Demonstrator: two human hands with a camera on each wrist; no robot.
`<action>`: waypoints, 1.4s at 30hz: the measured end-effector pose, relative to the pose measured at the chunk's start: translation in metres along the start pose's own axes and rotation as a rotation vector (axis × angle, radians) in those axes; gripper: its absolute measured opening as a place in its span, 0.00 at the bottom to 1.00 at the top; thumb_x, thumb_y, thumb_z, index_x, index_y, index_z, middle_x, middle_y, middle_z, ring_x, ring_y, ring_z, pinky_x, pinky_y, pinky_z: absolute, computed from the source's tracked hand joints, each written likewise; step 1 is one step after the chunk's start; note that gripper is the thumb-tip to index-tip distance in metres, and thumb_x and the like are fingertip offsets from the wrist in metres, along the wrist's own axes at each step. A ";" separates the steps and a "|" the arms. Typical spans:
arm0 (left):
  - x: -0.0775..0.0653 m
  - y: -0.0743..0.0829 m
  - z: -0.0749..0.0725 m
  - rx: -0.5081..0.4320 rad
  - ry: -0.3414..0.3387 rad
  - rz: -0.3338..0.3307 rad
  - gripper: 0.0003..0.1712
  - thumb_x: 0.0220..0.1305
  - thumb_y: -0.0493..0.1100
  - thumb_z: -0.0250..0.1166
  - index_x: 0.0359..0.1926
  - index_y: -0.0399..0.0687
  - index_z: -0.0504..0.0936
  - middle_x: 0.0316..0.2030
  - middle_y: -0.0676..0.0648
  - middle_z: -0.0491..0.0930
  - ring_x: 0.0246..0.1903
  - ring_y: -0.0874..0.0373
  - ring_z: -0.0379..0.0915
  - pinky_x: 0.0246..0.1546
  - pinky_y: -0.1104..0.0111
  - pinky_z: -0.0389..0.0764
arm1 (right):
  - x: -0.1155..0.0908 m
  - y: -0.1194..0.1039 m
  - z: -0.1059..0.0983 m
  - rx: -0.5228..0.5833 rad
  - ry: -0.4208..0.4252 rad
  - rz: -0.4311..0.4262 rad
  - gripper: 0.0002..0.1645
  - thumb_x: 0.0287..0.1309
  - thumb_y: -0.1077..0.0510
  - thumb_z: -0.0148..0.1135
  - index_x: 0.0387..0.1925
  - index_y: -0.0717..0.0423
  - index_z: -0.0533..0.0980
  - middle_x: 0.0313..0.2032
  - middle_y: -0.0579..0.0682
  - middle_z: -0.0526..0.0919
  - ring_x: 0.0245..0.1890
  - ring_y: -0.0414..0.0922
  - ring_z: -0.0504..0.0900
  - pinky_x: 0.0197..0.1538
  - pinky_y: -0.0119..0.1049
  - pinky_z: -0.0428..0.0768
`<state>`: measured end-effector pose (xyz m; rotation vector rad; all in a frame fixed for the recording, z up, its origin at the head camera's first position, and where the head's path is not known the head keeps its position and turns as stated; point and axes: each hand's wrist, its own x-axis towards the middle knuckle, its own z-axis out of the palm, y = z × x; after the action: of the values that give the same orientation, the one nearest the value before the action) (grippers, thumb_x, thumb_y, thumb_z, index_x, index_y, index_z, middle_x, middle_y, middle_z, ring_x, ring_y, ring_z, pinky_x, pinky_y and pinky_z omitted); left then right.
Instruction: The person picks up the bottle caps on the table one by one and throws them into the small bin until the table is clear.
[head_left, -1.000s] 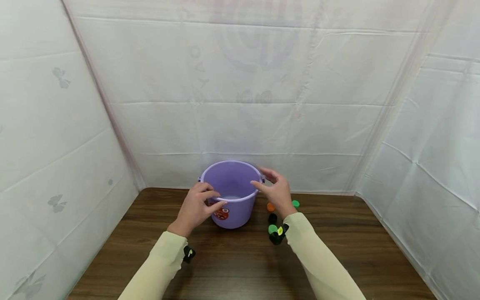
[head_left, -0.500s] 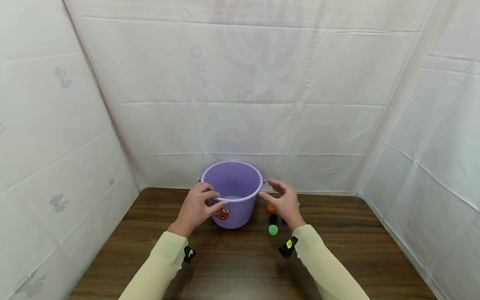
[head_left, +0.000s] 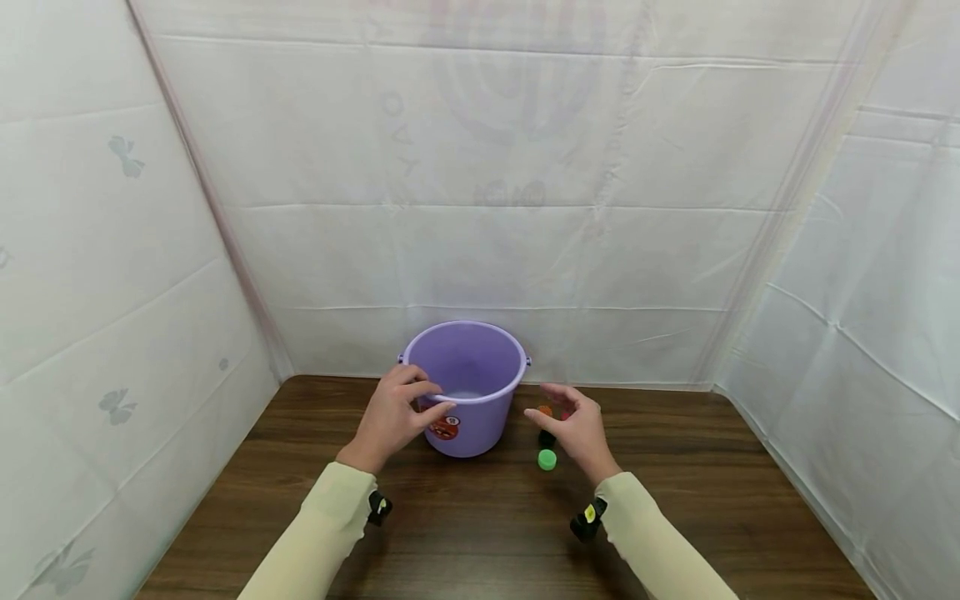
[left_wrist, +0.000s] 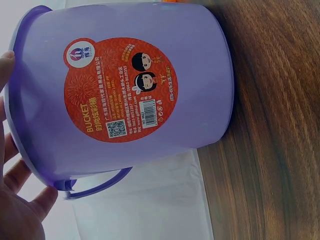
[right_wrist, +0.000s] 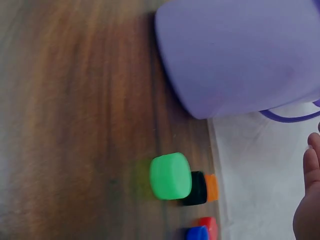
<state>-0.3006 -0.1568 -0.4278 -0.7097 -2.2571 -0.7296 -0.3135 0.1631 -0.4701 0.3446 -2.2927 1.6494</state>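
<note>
A purple bucket (head_left: pixel 483 425) with a red label (left_wrist: pixel 117 90) stands upright at the table's back edge. My left hand (head_left: pixel 392 414) holds its near left rim, with thumb and fingers on either side. My right hand (head_left: pixel 577 429) is off the bucket, to its right, with thumb and fingers apart and nothing between them. Below it lie small bottle caps: a green cap (right_wrist: pixel 170 176), a black cap (right_wrist: pixel 196 189), an orange cap (right_wrist: pixel 212 187), a blue cap (right_wrist: pixel 197 233) and a red cap (right_wrist: pixel 210 226). In the head view the right hand hides some of them.
The dark wooden table (head_left: pixel 465 533) is bordered by a white sheet (head_left: pixel 480 233) at the back and on both sides. Close behind the bucket hangs the back sheet. A handle (left_wrist: pixel 102 186) hangs at the bucket's side.
My right hand has left the bucket's right rim and moved down and to the right, over the caps. The left hand and the bucket stay in place.
</note>
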 end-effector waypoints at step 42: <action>-0.001 -0.001 0.000 0.006 -0.002 -0.004 0.14 0.51 0.52 0.82 0.31 0.51 0.90 0.33 0.53 0.78 0.39 0.56 0.71 0.45 0.57 0.77 | -0.042 0.051 -0.006 -0.173 -0.127 0.167 0.23 0.48 0.53 0.82 0.46 0.57 0.85 0.45 0.51 0.90 0.44 0.46 0.87 0.47 0.37 0.85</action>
<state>-0.3009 -0.1575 -0.4292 -0.7034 -2.2622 -0.7245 -0.2922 0.1854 -0.5285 0.2293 -2.6011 1.5266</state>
